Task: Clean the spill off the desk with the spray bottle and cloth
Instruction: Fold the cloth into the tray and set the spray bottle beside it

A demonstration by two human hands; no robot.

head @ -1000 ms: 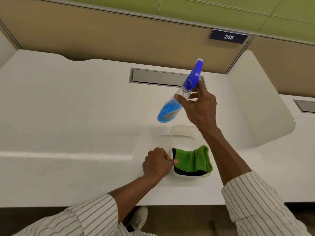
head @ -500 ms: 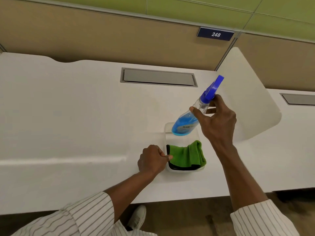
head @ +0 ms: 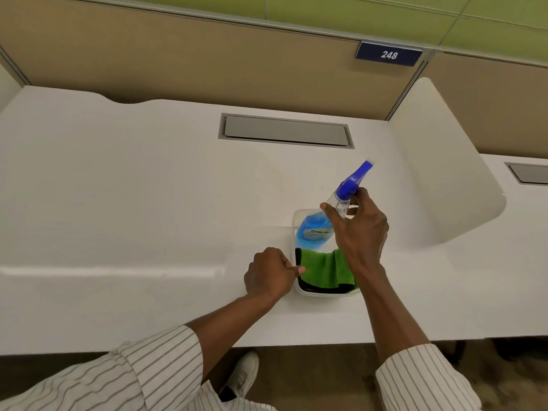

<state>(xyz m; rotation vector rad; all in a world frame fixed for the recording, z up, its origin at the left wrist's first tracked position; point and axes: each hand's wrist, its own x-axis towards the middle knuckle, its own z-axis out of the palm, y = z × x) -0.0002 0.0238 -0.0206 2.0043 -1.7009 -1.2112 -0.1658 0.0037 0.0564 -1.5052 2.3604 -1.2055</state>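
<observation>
A clear spray bottle (head: 315,230) with blue liquid and a blue trigger head is tilted, its base down in the far half of a clear plastic tray (head: 326,293). My right hand (head: 360,231) is shut around the bottle's neck. A folded green cloth (head: 324,269) with a black edge lies in the near half of the tray. My left hand (head: 271,272) is curled at the tray's left rim, its thumb over the rim and touching the cloth. A faint yellowish mark (head: 277,173) shows on the white desk (head: 133,203) beyond the tray.
A grey cable hatch (head: 286,131) is set into the desk at the back. A white curved divider (head: 444,173) stands to the right of the tray. A tan partition with a "248" plate (head: 388,54) rises behind. The desk's front edge is near my arms.
My right hand has brought the spray bottle down and toward me, from up above the desk into the far end of the tray. My left hand has stayed at the tray's rim.
</observation>
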